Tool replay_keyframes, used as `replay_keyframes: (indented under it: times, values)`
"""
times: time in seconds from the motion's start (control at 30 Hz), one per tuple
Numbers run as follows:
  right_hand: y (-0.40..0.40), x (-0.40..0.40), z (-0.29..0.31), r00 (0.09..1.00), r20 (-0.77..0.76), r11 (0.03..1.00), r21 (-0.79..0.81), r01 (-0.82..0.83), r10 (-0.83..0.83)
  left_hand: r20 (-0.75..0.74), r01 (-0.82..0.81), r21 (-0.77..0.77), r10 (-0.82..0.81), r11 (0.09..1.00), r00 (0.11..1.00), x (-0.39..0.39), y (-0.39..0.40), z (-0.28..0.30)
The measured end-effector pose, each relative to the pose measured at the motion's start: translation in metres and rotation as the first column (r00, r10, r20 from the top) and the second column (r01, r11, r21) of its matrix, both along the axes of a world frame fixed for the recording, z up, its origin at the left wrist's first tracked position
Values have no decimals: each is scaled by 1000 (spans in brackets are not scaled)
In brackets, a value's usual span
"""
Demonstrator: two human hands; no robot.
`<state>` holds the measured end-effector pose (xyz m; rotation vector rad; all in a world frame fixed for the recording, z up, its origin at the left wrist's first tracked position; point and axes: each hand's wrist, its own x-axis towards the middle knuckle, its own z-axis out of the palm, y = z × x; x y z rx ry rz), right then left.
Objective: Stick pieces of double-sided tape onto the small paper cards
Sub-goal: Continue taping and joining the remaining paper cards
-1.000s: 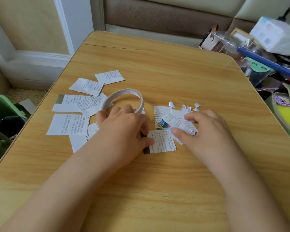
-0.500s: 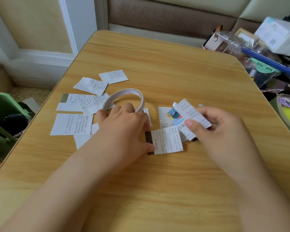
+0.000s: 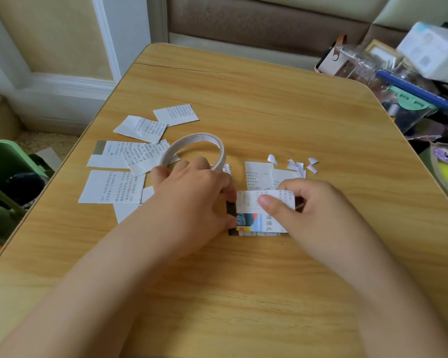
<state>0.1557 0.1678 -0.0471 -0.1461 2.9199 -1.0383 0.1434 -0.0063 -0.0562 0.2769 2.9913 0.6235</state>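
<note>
A small printed card with a colour picture [image 3: 254, 218] lies on top of another card with a dark left edge [image 3: 232, 215] near the table's middle. My right hand [image 3: 303, 210] pinches the picture card between thumb and fingers. My left hand [image 3: 192, 202] rests on the table beside the stack, its fingertips touching the dark left edge. A white roll of double-sided tape [image 3: 199, 151] lies flat just beyond my left hand. Several more printed cards [image 3: 137, 130] are spread out at the left. Two cards [image 3: 259, 177] lie behind the stack.
Small white backing scraps [image 3: 299, 166] lie right of the roll. The wooden table [image 3: 269, 104] has a rounded far right corner. Clutter with a blue bar [image 3: 419, 91] and a white box [image 3: 432, 50] is heaped at the right. A green bin [image 3: 8, 161] stands left.
My right hand lifted the picture card from the pile at the right, carried it left and set it down on the card with the dark edge. My left hand stayed in place.
</note>
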Motion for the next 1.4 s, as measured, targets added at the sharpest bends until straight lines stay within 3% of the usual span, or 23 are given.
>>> replay_keyframes:
  times: [0.23, 0.53, 0.7, 0.83, 1.2, 1.33, 1.4]
  values:
    - [-15, 0, -4, 996, -63, 982, 180, -56, 68, -2, 23, 24, -23, 999, 1000, -1, -4, 0]
    - [-16, 1, -3, 996, -75, 971, 235, -37, 57, -48, -28, 56, 30, 998, 998, -1, -3, 0]
    - [-16, 1, -7, 995, -87, 962, 270, -30, 55, -10, 13, -43, -14, 999, 1000, 0, 0, 0]
    - [-16, 6, -6, 998, -57, 972, 235, -25, 40, -20, -6, -59, 4, 998, 1000, 0, 2, -1]
    - [-25, 19, -4, 997, 3, 995, -53, 81, -80, -25, -7, -79, 5, 997, 1000, -2, 3, -3]
    - [-25, 19, -3, 987, 123, 960, -248, 129, -101, -27, -10, -75, 8, 997, 1000, -2, 3, -3]
    - [-22, 19, -1, 977, 176, 954, -255, 161, -118, -16, -11, -60, 10, 998, 1000, -1, 2, -3]
